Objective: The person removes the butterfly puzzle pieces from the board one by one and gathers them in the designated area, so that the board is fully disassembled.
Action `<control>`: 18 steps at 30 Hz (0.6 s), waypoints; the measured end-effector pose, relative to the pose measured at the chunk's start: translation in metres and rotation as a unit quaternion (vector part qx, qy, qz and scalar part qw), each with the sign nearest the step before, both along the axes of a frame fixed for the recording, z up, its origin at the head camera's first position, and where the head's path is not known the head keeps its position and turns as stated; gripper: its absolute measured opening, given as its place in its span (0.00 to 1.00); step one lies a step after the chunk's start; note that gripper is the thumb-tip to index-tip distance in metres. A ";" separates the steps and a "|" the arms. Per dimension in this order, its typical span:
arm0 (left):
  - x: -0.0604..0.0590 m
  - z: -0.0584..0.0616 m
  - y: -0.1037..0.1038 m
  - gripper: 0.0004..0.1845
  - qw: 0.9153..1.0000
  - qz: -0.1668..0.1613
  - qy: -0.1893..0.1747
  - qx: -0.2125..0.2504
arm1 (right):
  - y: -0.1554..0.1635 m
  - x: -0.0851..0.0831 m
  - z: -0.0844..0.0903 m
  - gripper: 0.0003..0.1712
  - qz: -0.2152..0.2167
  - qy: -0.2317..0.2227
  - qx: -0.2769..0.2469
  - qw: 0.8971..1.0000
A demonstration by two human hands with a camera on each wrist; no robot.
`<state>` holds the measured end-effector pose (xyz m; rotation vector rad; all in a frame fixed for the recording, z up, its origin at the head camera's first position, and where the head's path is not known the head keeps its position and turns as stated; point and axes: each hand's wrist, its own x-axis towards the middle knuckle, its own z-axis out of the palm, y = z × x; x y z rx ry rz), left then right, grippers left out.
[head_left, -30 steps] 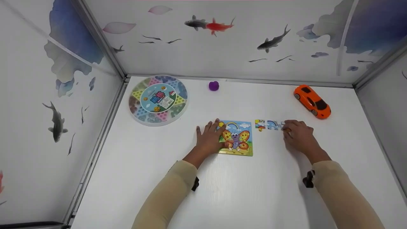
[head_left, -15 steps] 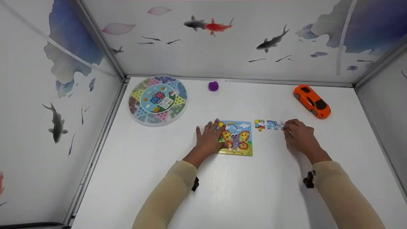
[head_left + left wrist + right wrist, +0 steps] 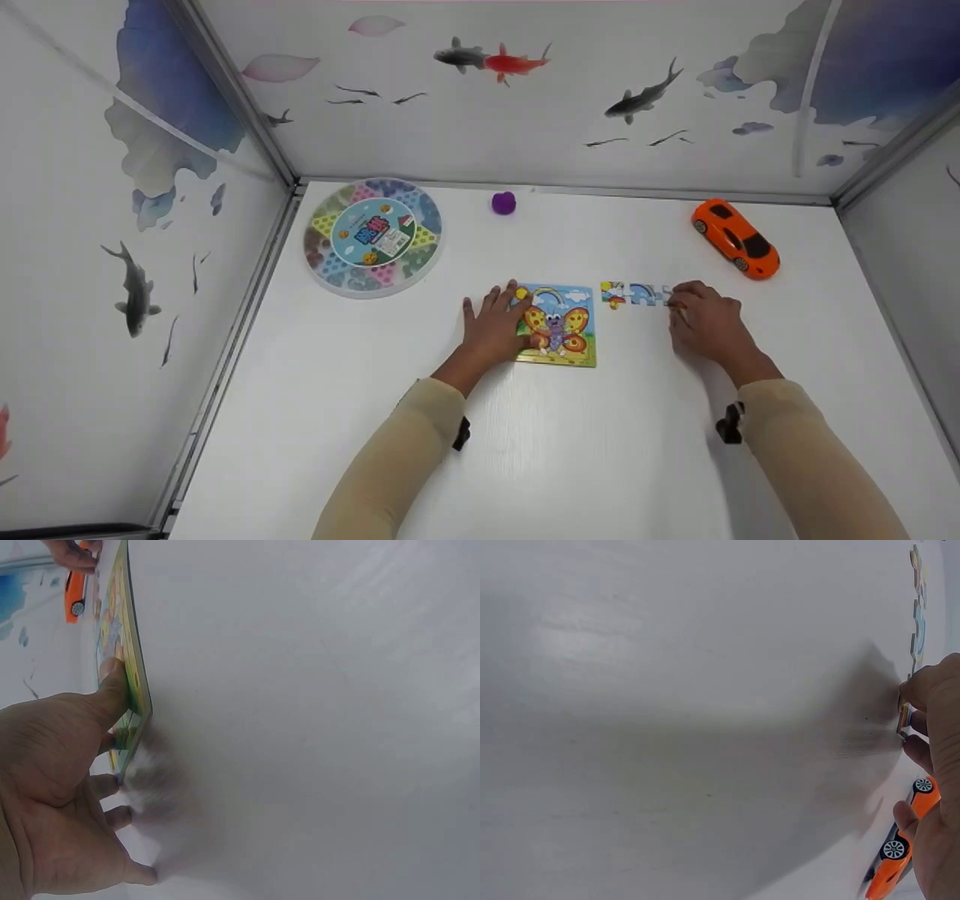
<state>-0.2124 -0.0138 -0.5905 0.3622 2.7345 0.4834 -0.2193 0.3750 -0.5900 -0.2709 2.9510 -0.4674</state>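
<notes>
A square butterfly puzzle board point(image 3: 562, 325) lies flat on the white table point(image 3: 570, 450). My left hand point(image 3: 495, 328) rests spread on its left edge, and in the left wrist view the thumb point(image 3: 112, 686) presses the board's point(image 3: 131, 652) rim. To the right of the board lies a short row of loose puzzle pieces point(image 3: 630, 294). My right hand point(image 3: 703, 321) is at the right end of that row, fingers curled. In the right wrist view its fingertips pinch a small piece point(image 3: 904, 720) just below the other pieces point(image 3: 918, 622).
An orange toy car point(image 3: 736, 238) stands at the back right, close behind my right hand. A purple lump point(image 3: 503, 202) sits by the back wall, and a round game box point(image 3: 373, 233) lies at the back left. Painted walls close in three sides.
</notes>
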 end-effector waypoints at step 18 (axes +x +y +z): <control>0.001 0.001 -0.001 0.47 1.000 -0.003 0.007 0.008 | -0.019 0.000 0.004 0.26 -0.001 0.031 -0.035 0.999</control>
